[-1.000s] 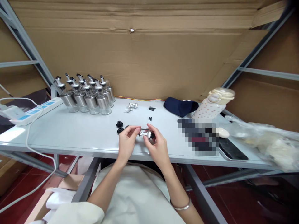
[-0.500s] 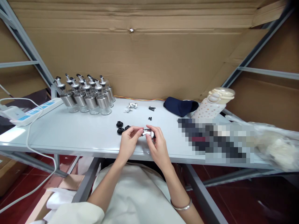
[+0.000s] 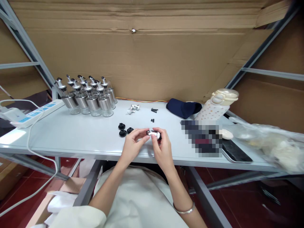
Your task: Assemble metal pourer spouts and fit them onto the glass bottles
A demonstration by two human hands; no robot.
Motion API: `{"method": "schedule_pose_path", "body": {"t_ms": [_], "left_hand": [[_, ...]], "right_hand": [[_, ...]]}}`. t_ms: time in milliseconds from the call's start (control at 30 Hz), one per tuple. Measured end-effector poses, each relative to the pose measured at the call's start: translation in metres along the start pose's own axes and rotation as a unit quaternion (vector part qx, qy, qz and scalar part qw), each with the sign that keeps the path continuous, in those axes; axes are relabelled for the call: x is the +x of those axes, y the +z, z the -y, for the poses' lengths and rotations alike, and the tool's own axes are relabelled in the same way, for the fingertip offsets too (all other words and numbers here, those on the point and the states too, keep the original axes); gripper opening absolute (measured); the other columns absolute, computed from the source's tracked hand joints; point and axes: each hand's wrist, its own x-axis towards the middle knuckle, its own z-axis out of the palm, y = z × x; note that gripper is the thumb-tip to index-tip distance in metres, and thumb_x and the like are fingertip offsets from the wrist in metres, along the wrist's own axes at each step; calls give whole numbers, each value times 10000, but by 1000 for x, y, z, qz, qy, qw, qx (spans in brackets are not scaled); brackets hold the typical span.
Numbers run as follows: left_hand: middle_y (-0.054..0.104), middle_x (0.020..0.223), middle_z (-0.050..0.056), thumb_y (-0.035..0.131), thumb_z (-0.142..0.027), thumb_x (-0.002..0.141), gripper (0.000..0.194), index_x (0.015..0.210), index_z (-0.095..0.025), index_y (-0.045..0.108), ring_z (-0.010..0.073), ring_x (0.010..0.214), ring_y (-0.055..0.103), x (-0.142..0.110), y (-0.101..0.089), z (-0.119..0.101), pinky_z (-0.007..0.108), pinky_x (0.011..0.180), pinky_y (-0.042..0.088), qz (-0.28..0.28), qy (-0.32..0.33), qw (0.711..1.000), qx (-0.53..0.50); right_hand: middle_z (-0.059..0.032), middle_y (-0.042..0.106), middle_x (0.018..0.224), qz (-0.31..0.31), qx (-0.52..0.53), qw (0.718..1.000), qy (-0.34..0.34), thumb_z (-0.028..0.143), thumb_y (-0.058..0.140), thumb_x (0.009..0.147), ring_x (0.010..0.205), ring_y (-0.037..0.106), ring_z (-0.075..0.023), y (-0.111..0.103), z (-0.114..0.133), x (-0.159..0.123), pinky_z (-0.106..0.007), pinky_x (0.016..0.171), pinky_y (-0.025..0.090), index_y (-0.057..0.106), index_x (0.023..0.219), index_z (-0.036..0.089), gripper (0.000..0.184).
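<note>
A small silver pour spout (image 3: pixel 155 134) with black parts is between my two hands, just above the table's front half. My right hand (image 3: pixel 162 148) is closed around its rounded end, thumb laid along the front. At the narrow end, my left hand (image 3: pixel 134 144) pinches with thumb and fingertips; the fingers partly cover this tip. Close to my left hand lie several black ribbed stoppers (image 3: pixel 122 133). Beyond the hands are some tiny black caps (image 3: pixel 152 120), several thin black strips (image 3: pixel 154 110) and a cluster of silver spout pieces (image 3: pixel 133 108).
Several glass-and-steel oil bottles (image 3: pixel 95 103) with spouts stand at the back left, near a white power strip (image 3: pixel 35 114). To the right are a navy cap (image 3: pixel 182 108), a dotted cream bottle (image 3: pixel 212 109), a phone (image 3: pixel 235 150) and a clear plastic bag (image 3: pixel 280 145). Cardboard (image 3: pixel 152 63) walls the back.
Both hands have shifted slightly right with the pour spout. It has turned a little, and the black strip along its top shows less than before.
</note>
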Motion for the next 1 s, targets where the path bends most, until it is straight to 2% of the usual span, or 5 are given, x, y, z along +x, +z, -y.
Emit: {"method": "schedule_pose_path", "body": {"t_ms": [167, 500, 1000], "left_hand": [[694, 891, 45, 744, -198, 683, 269, 951, -180, 741, 168, 813, 659, 0, 0, 2, 286, 806, 537, -3, 0, 1000, 6], [701, 799, 28, 766, -183, 626, 216, 835, -163, 716, 160, 765, 653, 0, 3, -2, 278, 766, 532, -33, -21, 999, -18], [694, 758, 19, 776, -193, 622, 219, 828, -161, 709, 152, 736, 642, 0, 4, 0, 269, 737, 522, -38, -10, 999, -12]], "right_hand": [[-85, 615, 1015, -1, 7, 1000, 2, 320, 464, 931, 917, 601, -207, 1, -1, 0, -337, 766, 506, 541, 1061, 201, 191], [-102, 603, 1088, 17, 3, 1000, -10, 305, 453, 941, 999, 589, -220, 0, -1, 0, -384, 863, 492, 536, 1113, 195, 221], [-93, 619, 1079, 4, 7, 1000, -10, 306, 449, 939, 1012, 592, -223, 0, -1, -1, -379, 870, 490, 548, 1099, 204, 214]]}}
